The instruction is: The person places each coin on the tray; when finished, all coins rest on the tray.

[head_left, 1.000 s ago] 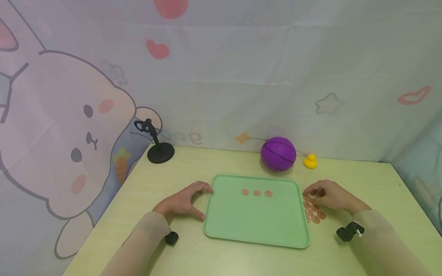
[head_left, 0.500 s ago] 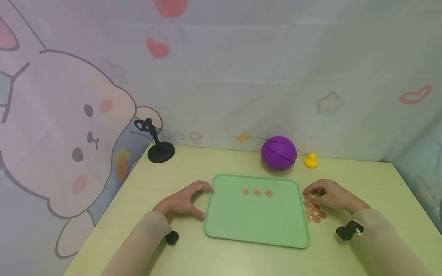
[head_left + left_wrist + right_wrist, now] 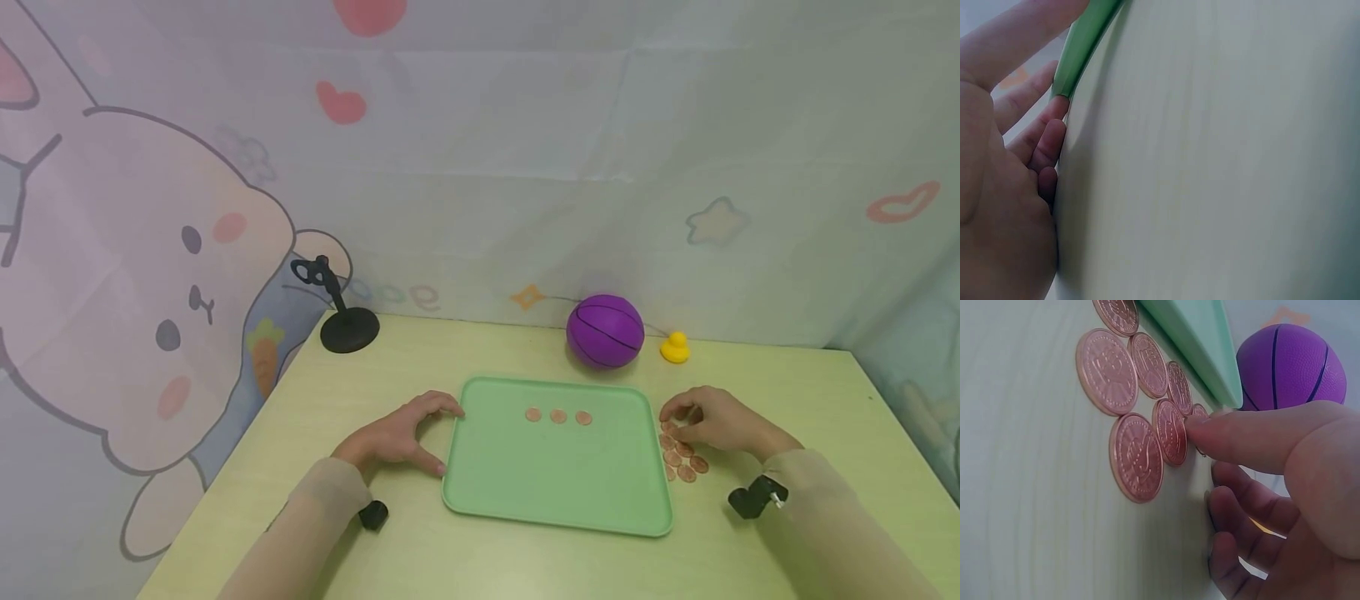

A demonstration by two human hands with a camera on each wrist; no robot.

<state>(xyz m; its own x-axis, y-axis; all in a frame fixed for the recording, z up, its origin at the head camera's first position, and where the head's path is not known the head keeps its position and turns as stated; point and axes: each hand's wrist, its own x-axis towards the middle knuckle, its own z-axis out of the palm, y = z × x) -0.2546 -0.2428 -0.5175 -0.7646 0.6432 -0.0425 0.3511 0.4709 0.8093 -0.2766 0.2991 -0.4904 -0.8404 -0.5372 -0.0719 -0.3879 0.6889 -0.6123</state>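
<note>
A light green tray [image 3: 558, 479] lies flat on the table [image 3: 420, 550], a shallow rectangle with rounded corners and a low raised rim, its long sides running left to right. The left hand [image 3: 393, 433] touches its left rim with thumb and fingers spread. Three copper-coloured coins [image 3: 558, 416] lie flat inside, in a spaced row near the far edge. At least seven matching coins [image 3: 1107, 372], with raised designs, lie flat in a loose cluster just beside the tray's right edge, some touching. The right hand [image 3: 720, 421] reaches its thumb to the cluster's far end.
</note>
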